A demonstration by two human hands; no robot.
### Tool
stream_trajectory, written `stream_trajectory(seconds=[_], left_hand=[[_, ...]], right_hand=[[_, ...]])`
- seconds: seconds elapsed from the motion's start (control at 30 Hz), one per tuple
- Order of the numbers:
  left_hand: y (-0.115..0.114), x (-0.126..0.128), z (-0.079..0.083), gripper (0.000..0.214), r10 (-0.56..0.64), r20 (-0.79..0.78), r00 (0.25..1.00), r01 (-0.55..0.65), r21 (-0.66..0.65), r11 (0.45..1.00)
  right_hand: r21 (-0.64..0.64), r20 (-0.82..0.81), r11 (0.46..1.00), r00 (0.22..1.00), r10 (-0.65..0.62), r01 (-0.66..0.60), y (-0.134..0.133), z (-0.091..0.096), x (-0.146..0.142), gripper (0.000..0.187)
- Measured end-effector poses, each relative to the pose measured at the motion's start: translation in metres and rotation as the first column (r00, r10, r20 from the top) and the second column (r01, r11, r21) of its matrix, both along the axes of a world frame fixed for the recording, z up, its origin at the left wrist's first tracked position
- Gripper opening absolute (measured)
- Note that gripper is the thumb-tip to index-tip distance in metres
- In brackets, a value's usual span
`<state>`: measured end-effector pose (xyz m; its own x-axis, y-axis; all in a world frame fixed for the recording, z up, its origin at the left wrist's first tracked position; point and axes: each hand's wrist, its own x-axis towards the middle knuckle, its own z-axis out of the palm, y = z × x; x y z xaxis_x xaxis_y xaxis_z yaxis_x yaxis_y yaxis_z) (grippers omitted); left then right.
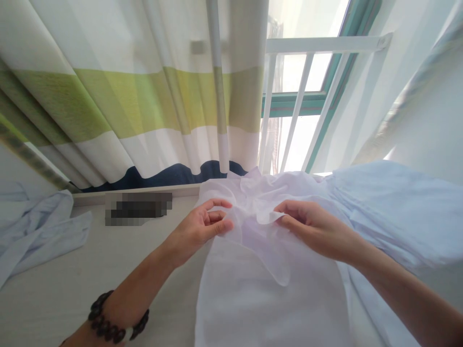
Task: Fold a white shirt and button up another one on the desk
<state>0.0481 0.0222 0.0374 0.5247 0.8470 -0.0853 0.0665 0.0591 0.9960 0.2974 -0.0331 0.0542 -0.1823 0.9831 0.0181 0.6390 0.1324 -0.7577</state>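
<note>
A thin white garment (275, 303) lies spread in front of me, with a gathered, bow-like bunch of sheer cloth near its far end. One rounded loose end (278, 270) of that cloth hangs toward me. Thumb and fingertips of my right hand (307, 224) pinch a fold of the white cloth. At the left side of the bunch is my left hand (204, 222), its thumb and forefinger apart and the other fingers curled. Its fingertips are at the sheer cloth, with no clear grip on it. A dark beaded bracelet (108, 327) circles my left wrist.
Pale blue cloth (398, 212) is heaped at the right, and a light crumpled garment (39, 236) lies at the left. A blurred-out dark object (139, 208) rests near the surface's back edge. Behind are a striped curtain (144, 101) and a white railing (325, 45) before the window.
</note>
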Motion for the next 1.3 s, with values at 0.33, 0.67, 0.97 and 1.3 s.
stream_trajectory(seconds=[0.33,0.67,0.97,1.3], left_hand=[[0.015,-0.003,-0.057,0.039,-0.145,-0.154,0.977,0.148,0.008,0.989],[0.020,-0.009,-0.061,0.033,-0.081,-0.105,0.991,0.078,-0.028,0.997],[0.020,-0.010,-0.056,0.035,-0.079,-0.107,0.991,0.068,-0.104,0.992],[0.009,-0.007,-0.036,0.034,-0.237,-0.076,0.968,0.219,-0.196,0.956]], right_hand=[[0.327,0.458,0.871,0.868,0.193,-0.367,-0.033,-0.027,-0.045,0.017],[-0.008,0.312,0.650,0.616,0.723,-0.760,-0.021,-0.024,-0.018,0.014],[-0.035,0.213,0.924,0.901,0.378,-0.380,-0.015,-0.010,-0.008,0.025],[-0.072,0.515,0.938,0.793,0.326,-0.339,-0.031,-0.023,-0.024,0.013]])
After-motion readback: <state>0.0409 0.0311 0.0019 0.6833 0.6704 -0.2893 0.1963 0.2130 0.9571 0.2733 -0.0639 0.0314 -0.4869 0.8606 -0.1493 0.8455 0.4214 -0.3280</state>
